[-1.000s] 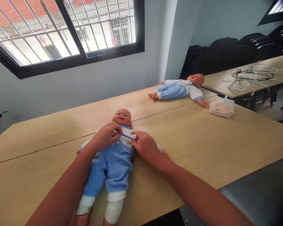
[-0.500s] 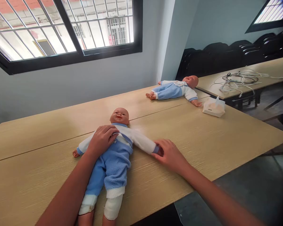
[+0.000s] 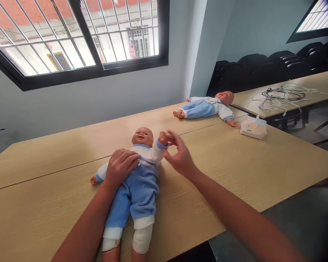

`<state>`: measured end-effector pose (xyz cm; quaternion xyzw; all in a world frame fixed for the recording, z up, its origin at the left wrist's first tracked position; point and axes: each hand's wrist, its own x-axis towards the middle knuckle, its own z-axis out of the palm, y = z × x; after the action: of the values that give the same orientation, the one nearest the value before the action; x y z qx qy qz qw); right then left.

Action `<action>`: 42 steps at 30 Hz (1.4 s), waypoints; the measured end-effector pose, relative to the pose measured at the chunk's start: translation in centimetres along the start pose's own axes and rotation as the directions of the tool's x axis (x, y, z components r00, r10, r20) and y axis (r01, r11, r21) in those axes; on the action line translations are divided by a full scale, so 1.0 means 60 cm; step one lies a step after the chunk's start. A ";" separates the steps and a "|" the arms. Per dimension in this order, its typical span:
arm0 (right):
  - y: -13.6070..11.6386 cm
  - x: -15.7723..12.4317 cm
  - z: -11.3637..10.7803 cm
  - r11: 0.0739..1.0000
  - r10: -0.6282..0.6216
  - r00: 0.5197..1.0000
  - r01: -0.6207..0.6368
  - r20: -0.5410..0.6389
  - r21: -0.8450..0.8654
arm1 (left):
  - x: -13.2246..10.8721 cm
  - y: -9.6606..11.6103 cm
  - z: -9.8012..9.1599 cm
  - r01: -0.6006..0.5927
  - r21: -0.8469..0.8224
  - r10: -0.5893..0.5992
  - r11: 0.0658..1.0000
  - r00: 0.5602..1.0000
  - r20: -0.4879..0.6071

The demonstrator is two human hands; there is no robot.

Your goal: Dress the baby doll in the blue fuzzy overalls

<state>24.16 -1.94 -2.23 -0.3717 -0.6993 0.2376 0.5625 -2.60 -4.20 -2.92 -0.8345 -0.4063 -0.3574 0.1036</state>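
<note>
A doll [image 3: 143, 182] in a white and blue outfit lies face up on the wooden table [image 3: 71, 203], its head toward the wall. My left hand [image 3: 123, 165] rests flat across its chest, fingers side by side. At the doll's raised arm on the right, my right hand [image 3: 179, 151] has its thumb and fingers curved around the small doll hand [image 3: 163, 138]. The doll's other arm lies out to the left on the tabletop. White wrappings [image 3: 142, 239] cover its knees below the blue trousers.
A second doll [image 3: 200, 108] lies on the table's far side, with a tissue box [image 3: 253, 127] near its outstretched hand. Tangled cables [image 3: 285, 97] lie on another table at the right. Stacked black chairs [image 3: 262, 71] stand behind. A barred window [image 3: 98, 67] is above.
My right hand has moved up and inward, and the doll's arm has gone from stretched out sideways to bent upward near its head. My left hand stays on the chest. The view has shifted slightly.
</note>
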 end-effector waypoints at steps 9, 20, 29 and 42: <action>0.016 0.035 0.051 0.987 -0.158 0.771 0.138 0.617 0.081 | 0.013 0.020 -0.013 0.079 -0.077 -0.086 0.994 0.991 -0.105; 0.005 0.005 0.045 0.801 0.132 0.794 -0.438 0.594 0.408 | 0.024 0.021 -0.022 0.082 -0.096 -0.069 0.992 0.989 0.129; -0.033 -0.011 0.040 0.833 0.266 0.780 -0.481 0.567 0.271 | 0.022 0.047 -0.009 0.065 0.089 -0.085 0.994 0.965 0.247; 0.006 -0.020 -0.002 0.930 0.352 0.909 -0.313 0.222 -0.195 | 0.019 0.065 -0.008 -0.022 0.014 0.019 1.000 0.980 0.198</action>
<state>24.49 -2.70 -3.23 -0.4948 -0.7077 0.3205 0.3893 0.58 -6.25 -1.35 -0.8691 -0.4090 -0.2682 0.0731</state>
